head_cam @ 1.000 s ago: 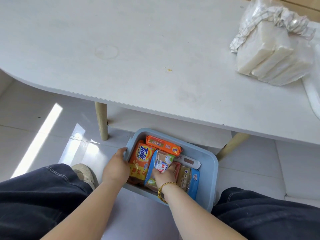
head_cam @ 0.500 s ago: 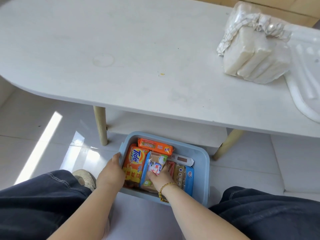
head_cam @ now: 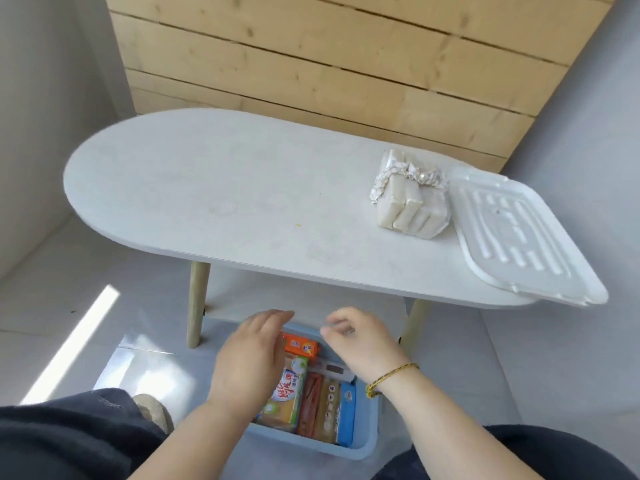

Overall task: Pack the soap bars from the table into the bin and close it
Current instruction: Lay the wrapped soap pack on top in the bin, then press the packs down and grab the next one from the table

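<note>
Soap bars (head_cam: 313, 403) fill the blue bin (head_cam: 369, 432) under left hand (head_cam: 250, 362) and right hand (head_cam: 363, 345), both relaxed, empty.

In your blue bin (head_cam: 368, 433), the nearest thing to readable print is the large red Chinese lettering on a white oval on the yellow-and-green soap pack (head_cam: 289, 389), but it is too blurred for you to make out the characters. The orange soap bar (head_cam: 300, 346) at the far end carries a small yellow-and-blue logo patch. The brown pack (head_cam: 329, 407) shows a column of small white icons and the blue pack (head_cam: 347, 410) faint white marks, none of them legible.
</note>
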Available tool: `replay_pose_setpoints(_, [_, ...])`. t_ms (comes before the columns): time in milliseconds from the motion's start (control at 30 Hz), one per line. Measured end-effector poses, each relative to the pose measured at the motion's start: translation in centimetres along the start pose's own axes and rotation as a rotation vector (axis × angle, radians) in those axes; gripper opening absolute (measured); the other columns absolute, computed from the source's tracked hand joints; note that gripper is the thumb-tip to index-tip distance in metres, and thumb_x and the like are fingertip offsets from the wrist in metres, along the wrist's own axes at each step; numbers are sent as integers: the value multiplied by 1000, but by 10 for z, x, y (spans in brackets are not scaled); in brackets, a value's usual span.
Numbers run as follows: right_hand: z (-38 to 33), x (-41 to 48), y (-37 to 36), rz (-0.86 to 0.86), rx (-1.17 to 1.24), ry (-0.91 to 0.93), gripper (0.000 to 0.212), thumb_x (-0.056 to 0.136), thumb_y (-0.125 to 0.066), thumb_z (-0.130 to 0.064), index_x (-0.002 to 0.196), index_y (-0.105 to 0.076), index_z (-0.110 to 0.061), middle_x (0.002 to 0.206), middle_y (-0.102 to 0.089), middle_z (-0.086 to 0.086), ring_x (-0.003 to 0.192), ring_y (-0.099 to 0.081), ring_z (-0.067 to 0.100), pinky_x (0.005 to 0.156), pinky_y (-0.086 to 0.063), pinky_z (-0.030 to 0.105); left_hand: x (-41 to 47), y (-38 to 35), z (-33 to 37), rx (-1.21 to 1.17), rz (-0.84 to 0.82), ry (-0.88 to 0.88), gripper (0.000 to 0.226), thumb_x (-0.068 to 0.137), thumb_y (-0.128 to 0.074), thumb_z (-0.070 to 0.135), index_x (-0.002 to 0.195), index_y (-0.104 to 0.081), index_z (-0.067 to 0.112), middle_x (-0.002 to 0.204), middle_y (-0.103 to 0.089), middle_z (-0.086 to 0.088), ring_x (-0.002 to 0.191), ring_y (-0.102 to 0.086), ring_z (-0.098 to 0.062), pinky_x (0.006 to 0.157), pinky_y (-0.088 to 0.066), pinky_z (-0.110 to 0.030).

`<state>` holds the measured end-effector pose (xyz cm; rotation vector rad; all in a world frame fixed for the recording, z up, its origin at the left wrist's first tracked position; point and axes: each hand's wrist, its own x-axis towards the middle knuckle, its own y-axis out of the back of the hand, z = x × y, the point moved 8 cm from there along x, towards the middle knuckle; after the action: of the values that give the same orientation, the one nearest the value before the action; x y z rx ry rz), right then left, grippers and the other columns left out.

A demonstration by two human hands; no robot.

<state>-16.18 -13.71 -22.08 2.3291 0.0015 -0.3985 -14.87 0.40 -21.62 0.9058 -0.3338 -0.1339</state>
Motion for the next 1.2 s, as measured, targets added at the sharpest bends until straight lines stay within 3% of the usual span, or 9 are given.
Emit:
replay_pose_setpoints(100, [-30, -13, 77, 235, 122, 135, 21, 81, -61, -21, 63, -55, -30, 64, -58, -11, 64, -55, 9, 64, -45, 23, -2, 23, 47, 32, 42, -227, 32, 73, -42, 11, 89, -70, 11, 83, -73, -1, 76, -69, -18, 65, -46, -20])
replay_pose_setpoints(167, [-42, -13, 126, 437, 172, 184, 15, 80, -62, -16, 69, -60, -25, 60, -56, -11, 58, -53, 5, 58, -41, 9, 4, 36, 60, 67, 78, -309, 35, 75, -40, 15, 94, -69, 9, 92, -73, -5, 90, -62, -20, 78, -44, -26])
replay_pose_setpoints(200, [-46, -8, 146, 512, 152, 188, 3, 81, -62, -17, 82, -63, -20, 66, -57, -10, 63, -53, 3, 57, -38, 5, 9, 40, 59, 120, 92, -308, 36, 76, -40, 17, 98, -67, 9, 98, -72, -8, 97, -61, -23, 84, -47, -32])
replay_pose_setpoints(267, [-49, 10, 177, 617, 80, 137, 36, 81, -62, -22, 115, -53, -13, 98, -58, -1, 96, -55, 14, 74, -38, 11, 22, 45, 49, 262, 79, -246, 42, 83, -35, 27, 108, -64, 10, 110, -68, -12, 105, -62, -31, 91, -47, -42])
replay_pose_setpoints(367, [-43, 44, 195, 573, -82, -90, 81, 77, -63, -40, 142, -19, -19, 148, -21, 7, 133, -25, 30, 102, -33, 38, 40, 44, 27, 361, -38, -121, 72, 91, -4, 50, 119, -57, 10, 123, -61, -18, 115, -55, -39, 100, -37, -48])
replay_pose_setpoints(500, [-33, 85, 182, 398, -91, -338, 106, 71, -63, -53, 145, 8, -27, 154, 18, 6, 137, -22, 35, 105, -37, 39, 56, 38, 14, 413, -96, -104, 91, 80, 12, 64, 130, -47, 17, 137, -48, -15, 129, -40, -38, 106, -17, -45])
replay_pose_setpoints(800, [-21, 117, 169, 329, -193, -556, 95, 76, -57, -44, 146, 4, -21, 152, 10, 17, 135, -24, 38, 111, -29, 40, 66, 29, 8, 517, -207, 3, 76, 91, 1, 51, 113, -64, 17, 112, -69, -11, 105, -63, -35, 86, -47, -56])
replay_pose_setpoints(967, [-24, 112, 167, 463, -237, -464, 69, 78, -53, -40, 138, -22, -22, 139, -25, 10, 125, -33, 36, 97, -36, 46, 67, 26, 6, 495, -215, -7, 76, 92, 1, 51, 112, -65, 18, 111, -69, -10, 105, -63, -34, 85, -50, -53])
replay_pose_setpoints(1200, [-31, 93, 167, 632, -182, -282, 72, 75, -57, -43, 137, -22, -29, 134, -30, 6, 119, -40, 35, 88, -35, 40, 66, 31, 8, 472, -209, -28, 75, 92, 1, 49, 110, -65, 16, 110, -70, -11, 103, -64, -35, 83, -50, -54])
